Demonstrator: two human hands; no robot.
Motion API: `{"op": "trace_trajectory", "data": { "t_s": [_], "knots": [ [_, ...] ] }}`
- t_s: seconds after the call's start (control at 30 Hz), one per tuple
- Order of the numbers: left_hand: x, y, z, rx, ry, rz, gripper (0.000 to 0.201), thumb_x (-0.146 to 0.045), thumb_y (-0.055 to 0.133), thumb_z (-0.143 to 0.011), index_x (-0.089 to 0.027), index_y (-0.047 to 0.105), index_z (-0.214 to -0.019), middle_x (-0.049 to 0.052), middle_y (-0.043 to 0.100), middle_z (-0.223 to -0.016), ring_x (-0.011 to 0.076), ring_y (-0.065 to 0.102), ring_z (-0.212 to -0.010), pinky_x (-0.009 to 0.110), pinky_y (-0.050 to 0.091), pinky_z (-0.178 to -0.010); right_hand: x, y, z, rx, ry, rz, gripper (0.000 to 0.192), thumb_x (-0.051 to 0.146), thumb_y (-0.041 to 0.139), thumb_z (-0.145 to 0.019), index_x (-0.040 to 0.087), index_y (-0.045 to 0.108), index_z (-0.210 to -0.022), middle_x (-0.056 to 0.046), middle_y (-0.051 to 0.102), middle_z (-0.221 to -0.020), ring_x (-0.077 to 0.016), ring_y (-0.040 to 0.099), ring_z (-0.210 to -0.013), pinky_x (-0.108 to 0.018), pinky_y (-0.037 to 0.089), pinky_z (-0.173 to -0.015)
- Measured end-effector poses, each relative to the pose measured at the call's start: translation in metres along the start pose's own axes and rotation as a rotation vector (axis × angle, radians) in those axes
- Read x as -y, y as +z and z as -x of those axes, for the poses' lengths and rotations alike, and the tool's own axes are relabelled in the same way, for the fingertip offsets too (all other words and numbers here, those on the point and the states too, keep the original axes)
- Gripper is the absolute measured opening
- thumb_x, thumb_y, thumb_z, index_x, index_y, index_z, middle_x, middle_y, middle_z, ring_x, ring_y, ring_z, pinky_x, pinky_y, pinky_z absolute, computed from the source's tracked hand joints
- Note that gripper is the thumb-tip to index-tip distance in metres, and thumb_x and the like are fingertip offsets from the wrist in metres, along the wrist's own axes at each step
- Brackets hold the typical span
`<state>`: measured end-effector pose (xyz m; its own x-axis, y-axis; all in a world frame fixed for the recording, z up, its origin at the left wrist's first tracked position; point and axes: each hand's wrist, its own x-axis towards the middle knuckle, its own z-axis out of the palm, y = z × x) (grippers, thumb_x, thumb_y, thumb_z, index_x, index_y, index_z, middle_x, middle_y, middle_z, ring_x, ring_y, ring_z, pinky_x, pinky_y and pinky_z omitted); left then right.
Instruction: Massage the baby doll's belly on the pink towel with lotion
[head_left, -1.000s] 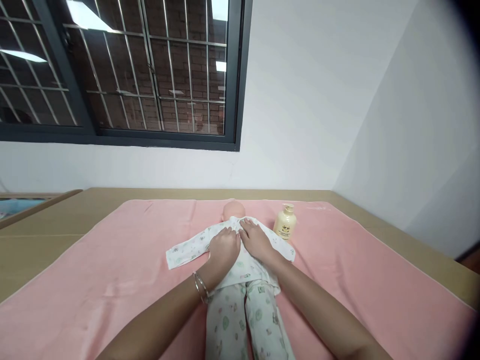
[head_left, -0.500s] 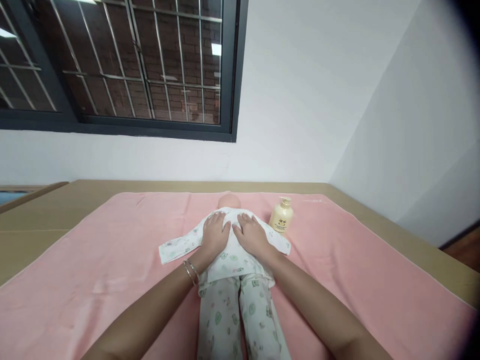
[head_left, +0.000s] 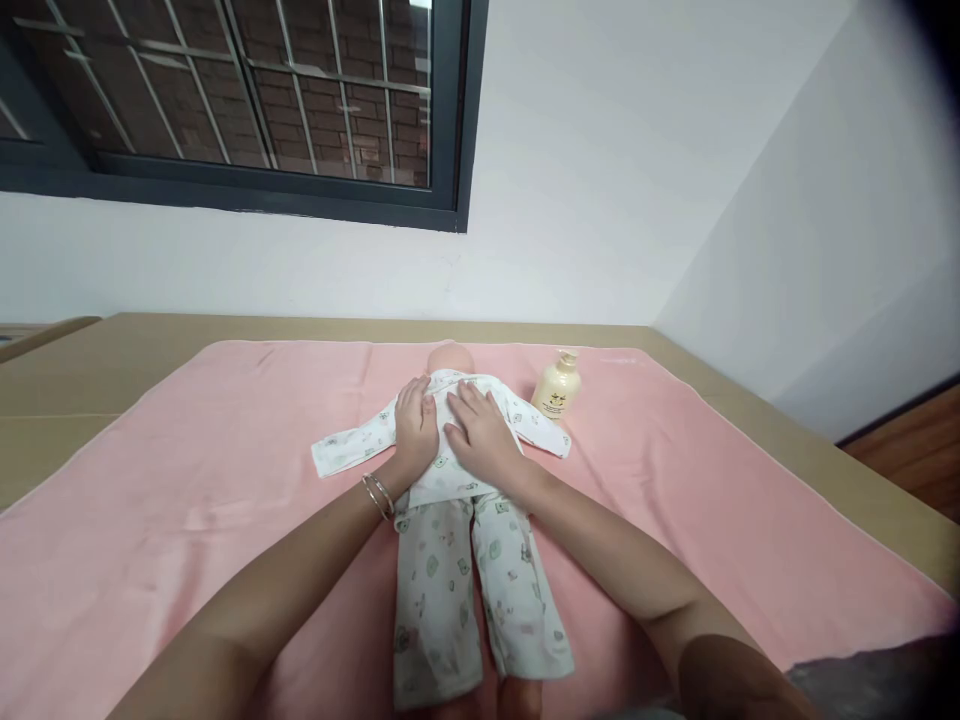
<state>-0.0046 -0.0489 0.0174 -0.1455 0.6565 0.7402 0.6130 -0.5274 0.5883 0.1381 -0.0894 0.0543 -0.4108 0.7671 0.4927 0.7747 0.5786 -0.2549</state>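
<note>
A baby doll (head_left: 450, 357) in white printed pyjamas (head_left: 450, 560) lies face up on a pink towel (head_left: 187, 500), head toward the wall. My left hand (head_left: 415, 425) rests flat on the left side of the doll's chest, with bangles on the wrist. My right hand (head_left: 480, 437) lies flat on the right side of the chest, fingers spread, next to the left hand. Both palms press on the shirt and hold nothing. A cream lotion bottle (head_left: 557, 389) stands just right of the doll's shoulder.
The towel covers a tan table (head_left: 90, 370) set against a white wall under a barred window (head_left: 247, 100). A second wall closes in on the right, with wooden floor (head_left: 907, 450) showing beyond the table's right edge.
Both hands have slid a little up and apart over the doll's chest. The camera has tilted down, so the doll's legs and feet show more.
</note>
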Motion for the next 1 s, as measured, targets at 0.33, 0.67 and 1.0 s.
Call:
{"op": "trace_trajectory", "data": {
  "t_s": [0.33,0.67,1.0],
  "knots": [
    [-0.005,-0.004,-0.001,0.050,-0.026,-0.015,0.040,-0.035,0.029,-0.098,-0.016,0.053,-0.124,0.013,0.057,-0.129,0.0228,0.047,-0.126,0.045,0.034,-0.112,0.002,-0.008,-0.002,-0.014,-0.020,0.008,0.052,0.033,0.039,-0.094,0.011,0.041,-0.141,-0.013,0.029,-0.153,-0.0231,0.019,-0.144,-0.045,0.010,-0.119],
    [-0.032,-0.009,-0.021,0.080,-0.081,0.117,0.038,-0.039,0.036,-0.095,-0.018,0.056,-0.120,0.011,0.058,-0.129,0.0234,0.048,-0.126,0.045,0.034,-0.112,-0.042,-0.083,-0.017,0.060,-0.019,0.093,0.053,0.033,0.038,-0.096,0.013,0.038,-0.144,-0.013,0.030,-0.152,-0.0224,0.024,-0.143,-0.044,0.011,-0.118],
    [-0.117,0.073,-0.082,0.541,-1.069,1.274,0.068,-0.054,0.020,-0.093,-0.007,0.037,-0.139,0.022,0.044,-0.143,0.0235,0.052,-0.127,0.034,0.050,-0.095,-0.111,-0.134,-0.014,-0.063,0.417,-0.089,0.057,0.009,0.031,-0.086,0.010,0.041,-0.142,-0.011,0.054,-0.135,-0.0190,0.048,-0.128,-0.030,0.038,-0.106]
  ]
}}
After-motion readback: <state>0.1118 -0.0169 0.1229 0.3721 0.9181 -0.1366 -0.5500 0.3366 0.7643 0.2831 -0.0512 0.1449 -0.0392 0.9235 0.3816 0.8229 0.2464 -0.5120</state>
